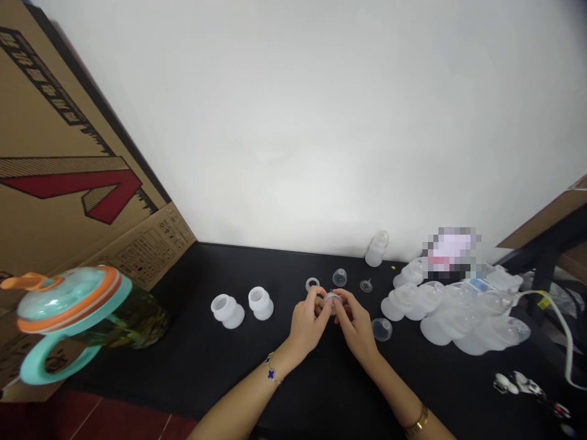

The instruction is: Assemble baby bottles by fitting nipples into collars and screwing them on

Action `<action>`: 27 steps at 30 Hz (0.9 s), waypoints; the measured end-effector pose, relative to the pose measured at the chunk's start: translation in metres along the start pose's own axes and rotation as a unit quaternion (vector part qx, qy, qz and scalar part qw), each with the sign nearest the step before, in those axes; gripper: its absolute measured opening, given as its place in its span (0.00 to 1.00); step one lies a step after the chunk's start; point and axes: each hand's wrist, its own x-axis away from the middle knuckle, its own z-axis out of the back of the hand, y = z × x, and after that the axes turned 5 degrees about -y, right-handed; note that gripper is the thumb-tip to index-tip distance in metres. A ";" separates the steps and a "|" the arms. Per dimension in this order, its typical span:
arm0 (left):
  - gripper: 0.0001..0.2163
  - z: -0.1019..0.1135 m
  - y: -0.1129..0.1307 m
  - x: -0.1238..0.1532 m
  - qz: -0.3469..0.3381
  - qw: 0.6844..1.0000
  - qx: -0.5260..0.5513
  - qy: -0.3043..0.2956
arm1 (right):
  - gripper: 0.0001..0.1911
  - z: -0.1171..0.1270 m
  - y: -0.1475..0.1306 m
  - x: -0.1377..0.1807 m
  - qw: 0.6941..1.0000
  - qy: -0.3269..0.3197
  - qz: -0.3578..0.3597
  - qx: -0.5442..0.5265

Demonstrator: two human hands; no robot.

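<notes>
Both of my hands meet over the black table (220, 360), pinching one small clear plastic part (332, 299) between their fingertips. My left hand (308, 324) grips it from the left, my right hand (354, 325) from the right. A white ring (312, 284), a small clear cap (340, 278) and a clear disc (365, 285) lie just beyond the hands. Another clear dome cap (381, 329) rests right of my right hand. Two white flanged pieces (227, 310) (260, 302) stand to the left.
A heap of clear cups and domes (458, 311) fills the right side. A white bottle-shaped piece (376, 248) stands against the wall. A teal and orange lidded jug (68, 311) sits at left before a cardboard box (59, 165). A white cable (564, 330) runs at far right.
</notes>
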 end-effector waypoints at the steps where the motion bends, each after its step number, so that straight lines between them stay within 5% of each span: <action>1: 0.08 0.000 0.000 0.000 0.002 1.000 0.003 -0.001 | 0.17 0.000 0.000 0.000 1.000 -0.001 -0.002 -0.002; 27: 0.09 0.000 0.001 0.001 -0.007 0.999 0.025 -0.020 | 0.13 0.001 -0.006 0.001 0.999 -0.026 0.024 0.022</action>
